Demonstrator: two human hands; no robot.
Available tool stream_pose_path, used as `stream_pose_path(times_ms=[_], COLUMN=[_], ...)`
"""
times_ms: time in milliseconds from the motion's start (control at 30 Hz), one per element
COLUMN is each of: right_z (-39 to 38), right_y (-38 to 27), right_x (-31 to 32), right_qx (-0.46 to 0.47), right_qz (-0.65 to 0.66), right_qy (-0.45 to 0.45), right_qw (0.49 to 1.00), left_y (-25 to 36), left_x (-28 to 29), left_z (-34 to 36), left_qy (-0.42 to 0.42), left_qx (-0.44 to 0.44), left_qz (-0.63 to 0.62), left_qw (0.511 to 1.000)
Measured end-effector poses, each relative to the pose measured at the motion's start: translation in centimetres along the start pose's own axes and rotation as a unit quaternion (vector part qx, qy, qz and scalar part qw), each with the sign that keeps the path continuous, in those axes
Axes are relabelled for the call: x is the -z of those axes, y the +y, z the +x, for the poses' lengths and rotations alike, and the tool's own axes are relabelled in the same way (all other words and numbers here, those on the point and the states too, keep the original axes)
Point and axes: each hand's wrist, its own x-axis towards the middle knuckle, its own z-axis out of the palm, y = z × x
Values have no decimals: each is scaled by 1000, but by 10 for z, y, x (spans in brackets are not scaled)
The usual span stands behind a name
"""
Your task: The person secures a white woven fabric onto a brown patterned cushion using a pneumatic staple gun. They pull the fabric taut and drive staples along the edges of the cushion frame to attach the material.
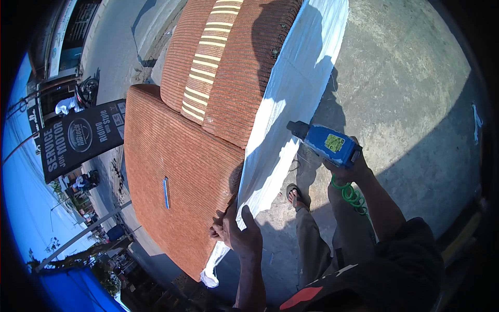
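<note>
A brown ribbed sofa (176, 151) with a cream-striped band lies tipped over before me. White cloth (291, 88) hangs along its right edge, bunched at the near corner. My left hand (239, 234) is curled over this edge, fingers on the brown upholstery and thumb up beside the white cloth. In my right hand (353, 166) is a blue air stapler (327, 144), its dark nose pointing left toward the cloth without touching it. A green coiled hose (353, 197) hangs below its grip. On the brown fabric lies a slim blue object (166, 192), its kind unclear.
Concrete ground (400, 83) stretches to the right, partly shaded. My sandalled foot (294, 194) stands near the cloth. To the left are a dark banner (83, 135), a road (117, 41) and motorcycles. A blue sheet (75, 291) shows at lower left.
</note>
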Motion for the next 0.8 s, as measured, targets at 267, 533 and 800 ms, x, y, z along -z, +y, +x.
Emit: stream_pose_path(times_ms=[267, 533, 800], right_z=[-33, -14, -11], right_y=[-103, -152, -166], right_x=[-23, -59, -67], right_qx=[-22, 70, 74], right_qz=[281, 250, 261], right_qy=[-59, 33, -6], right_qw=[958, 965, 963], left_y=[-81, -96, -91], left_x=[-9, -1, 8], left_z=[-75, -70, -64], left_qy=[42, 54, 24], left_qx=[40, 112, 48], left_qz=[-9, -61, 7], left_qw=[998, 990, 999])
